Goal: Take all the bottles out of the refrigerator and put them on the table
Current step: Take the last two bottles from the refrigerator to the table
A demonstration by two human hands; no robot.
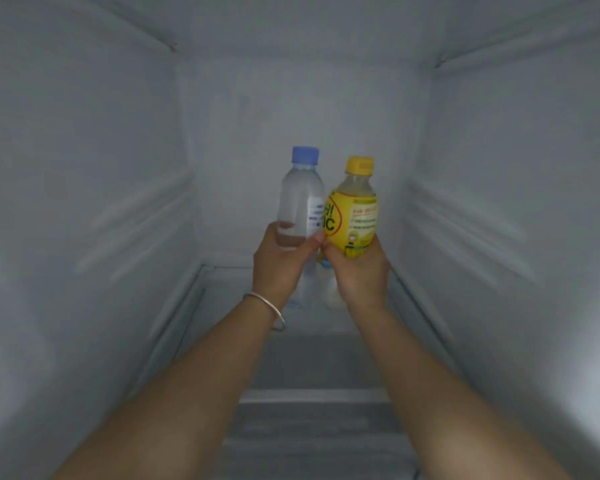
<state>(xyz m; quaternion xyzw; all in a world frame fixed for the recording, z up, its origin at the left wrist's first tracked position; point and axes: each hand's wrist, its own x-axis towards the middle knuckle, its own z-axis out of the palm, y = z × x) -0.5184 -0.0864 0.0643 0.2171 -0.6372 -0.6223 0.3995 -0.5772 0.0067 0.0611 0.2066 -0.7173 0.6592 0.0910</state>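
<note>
Both my arms reach deep into the white refrigerator point(84, 168). My left hand point(279, 268) grips the lower part of a clear water bottle point(300, 199) with a blue cap, held upright. My right hand point(359, 271) grips the bottom of a yellow drink bottle point(355, 213) with a yellow cap and yellow label, also upright. The two bottles touch side by side, lifted above the glass shelf point(229, 282). Pale reflections of the bottles show on the shelf below my hands.
Ribbed side walls point(482, 230) close in on the left and right, with the back wall just behind the bottles. A second shelf edge point(312, 396) runs across below my forearms. A thin bangle point(267, 306) circles my left wrist.
</note>
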